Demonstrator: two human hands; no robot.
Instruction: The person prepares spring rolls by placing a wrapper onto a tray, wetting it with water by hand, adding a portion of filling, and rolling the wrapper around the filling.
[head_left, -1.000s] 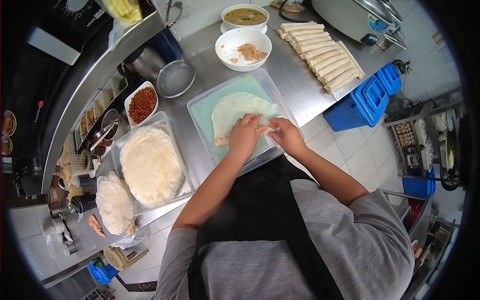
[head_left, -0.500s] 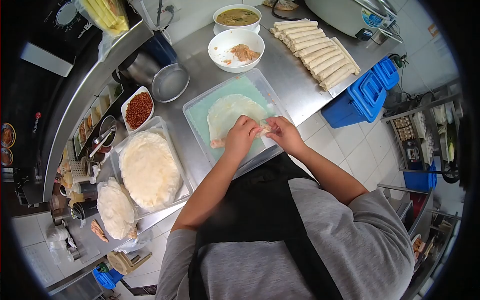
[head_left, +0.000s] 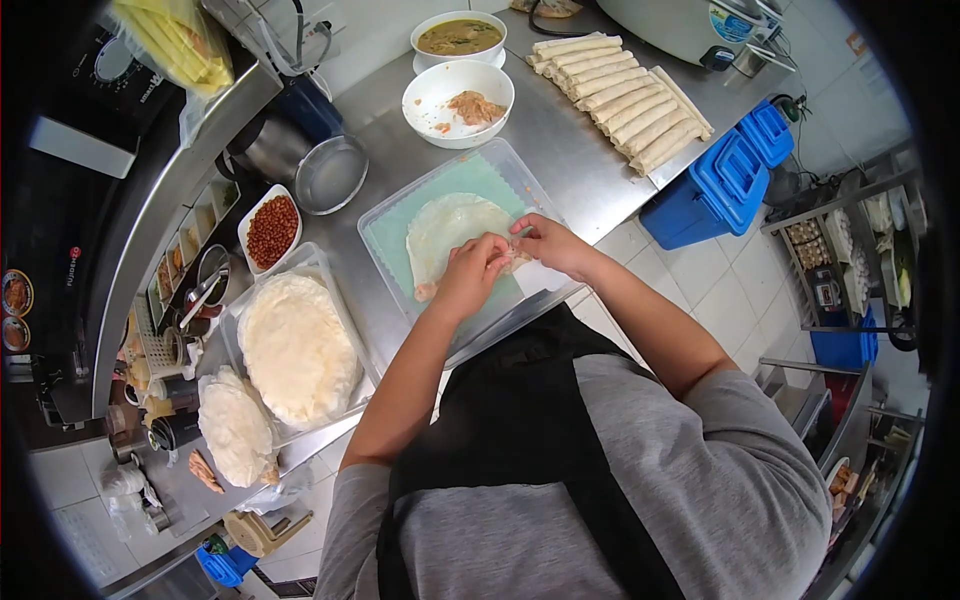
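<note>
A round, thin, pale wrapper (head_left: 440, 228) lies on a green sheet (head_left: 385, 240) in a shallow clear plastic tray. Pinkish minced filling (head_left: 424, 293) runs along the wrapper's near edge and shows at its left end. My left hand (head_left: 474, 272) rests over this edge, its fingers curled and pressed together on the filling. Beside it, my right hand (head_left: 550, 246) bends its fingers down at the right end of the filling, thumb and fingertips close together. The fingers partly cover the filling between the hands.
Beyond the tray stand a white bowl (head_left: 420, 110) with some filling and a bowl of greenish soup (head_left: 460, 38). Rolled wrappers (head_left: 620, 95) lie at the back right. To the left are stacked wrappers (head_left: 297, 350) and a dish of reddish-brown nuts or beans (head_left: 272, 230).
My right hand has lifted and shifted slightly away from me, its fingers now higher above the filling's right end. My left hand stays on the filling. The whole view has shifted slightly.
</note>
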